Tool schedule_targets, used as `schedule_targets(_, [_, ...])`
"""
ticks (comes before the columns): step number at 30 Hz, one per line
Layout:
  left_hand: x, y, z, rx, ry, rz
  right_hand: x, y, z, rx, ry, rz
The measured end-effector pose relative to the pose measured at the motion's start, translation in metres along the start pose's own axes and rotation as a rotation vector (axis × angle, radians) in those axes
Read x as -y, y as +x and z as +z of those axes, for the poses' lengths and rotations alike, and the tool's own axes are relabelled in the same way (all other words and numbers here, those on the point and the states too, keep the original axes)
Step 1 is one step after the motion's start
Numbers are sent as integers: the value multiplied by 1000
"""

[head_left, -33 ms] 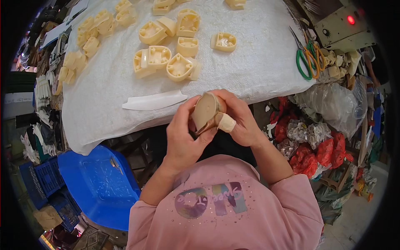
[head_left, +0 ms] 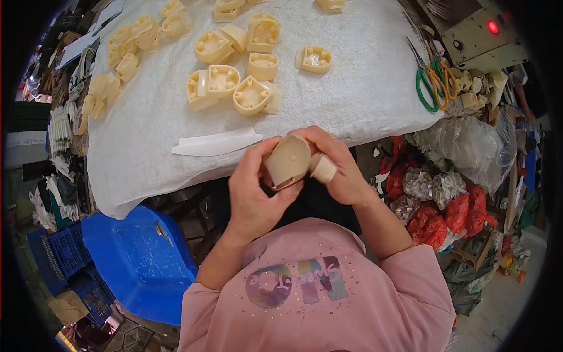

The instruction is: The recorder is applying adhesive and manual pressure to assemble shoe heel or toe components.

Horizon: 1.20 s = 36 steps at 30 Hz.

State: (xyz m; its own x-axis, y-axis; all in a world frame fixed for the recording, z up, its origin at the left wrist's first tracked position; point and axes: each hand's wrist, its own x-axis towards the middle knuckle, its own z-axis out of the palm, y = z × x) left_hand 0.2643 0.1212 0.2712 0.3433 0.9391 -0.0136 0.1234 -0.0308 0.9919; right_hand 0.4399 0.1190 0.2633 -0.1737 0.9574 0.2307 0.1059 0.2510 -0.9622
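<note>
Between both hands, just off the table's near edge, is a beige shoe heel (head_left: 290, 157) with its flat, D-shaped face turned up toward me. My left hand (head_left: 253, 188) grips it from the left, fingers along its side and thumb below. My right hand (head_left: 340, 170) closes on its far right side; a pale wrap (head_left: 323, 169) covers the right thumb, which stands away from the heel. Close by on the table lies a curved white strip (head_left: 217, 142). Beyond it, several cream plastic heels (head_left: 252, 95) rest with hollow, studded undersides showing. A single heel (head_left: 315, 59) sits apart at right.
White woven sheeting (head_left: 352, 88) covers the table. Green-handled scissors (head_left: 427, 89) and orange-handled ones lie at its right edge, near a machine (head_left: 485, 41) with a red light. A blue plastic chair (head_left: 141, 264) stands lower left. Red bags (head_left: 463, 214) are piled at right.
The heel has turned in my hands, so its flat face shows more fully. My wrapped right thumb has shifted slightly right, away from it.
</note>
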Motion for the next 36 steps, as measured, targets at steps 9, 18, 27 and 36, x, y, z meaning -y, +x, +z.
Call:
schedule_targets(9, [-15, 12, -8, 21, 425, 386, -1, 19, -28, 239, 293, 424])
schedule_targets(18, [1, 14, 1, -49, 454, 429, -8, 8, -14, 87, 122, 308])
schedule_targets(27, [8, 12, 15, -183, 557, 502, -2, 0, -3, -44, 116, 249])
schedule_targets(36, [11, 20, 15, -241, 578, 611, -8, -9, 10, -131, 921, 381])
